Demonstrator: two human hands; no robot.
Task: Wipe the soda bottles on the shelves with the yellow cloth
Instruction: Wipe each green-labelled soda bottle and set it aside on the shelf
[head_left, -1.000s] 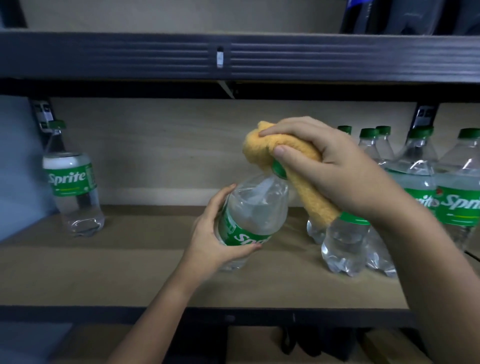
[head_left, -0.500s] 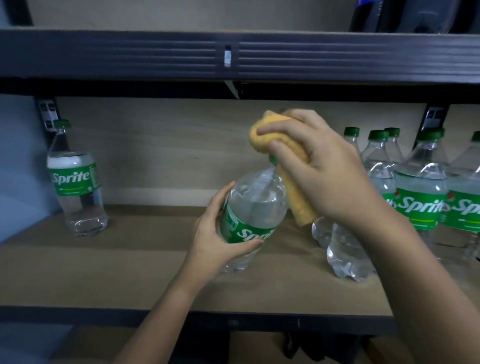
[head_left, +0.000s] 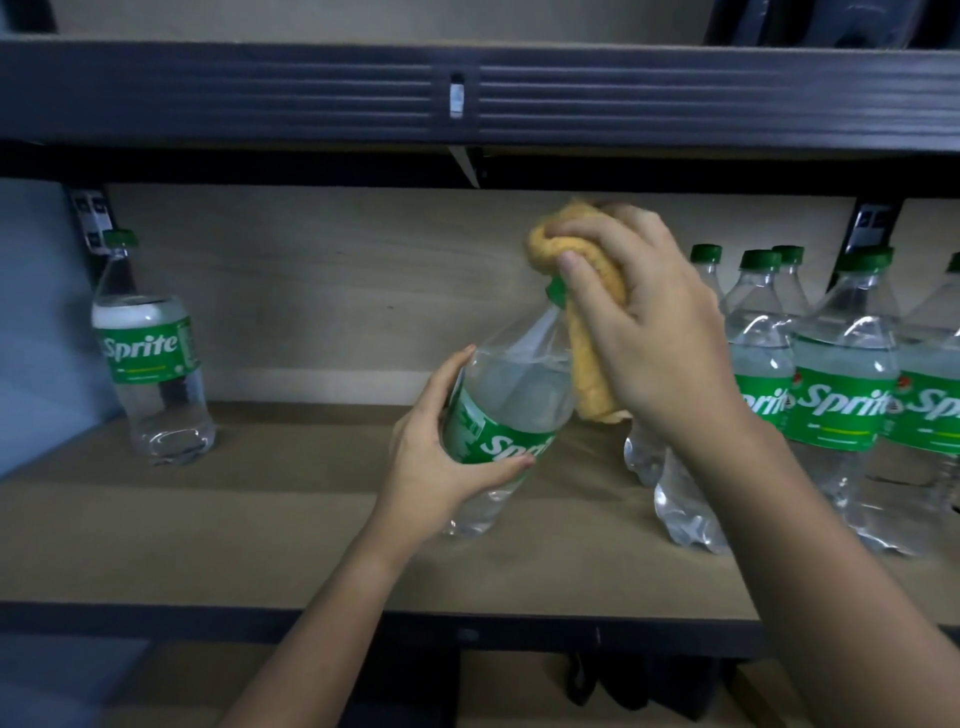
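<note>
Left hand (head_left: 441, 462) grips a tilted Sprite bottle (head_left: 506, 410), cap toward the shelf's (head_left: 260, 545) back-right; right hand (head_left: 649, 332) clutches the yellow cloth (head_left: 592, 332) over the cap.

Dim, even indoor light with a cool grey-blue cast. Soft white highlights glint on the clear bottles at right (head_left: 852, 364); a faint shadow lies on the wooden shelf board (head_left: 260, 519) beneath them. Wide-angle distortion bows the dark upper shelf beam (head_left: 208, 93). Detail is slightly soft throughout, darkest along the bottom edge.

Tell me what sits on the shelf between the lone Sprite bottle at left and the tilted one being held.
Head view: only bare wooden shelf board.
</note>
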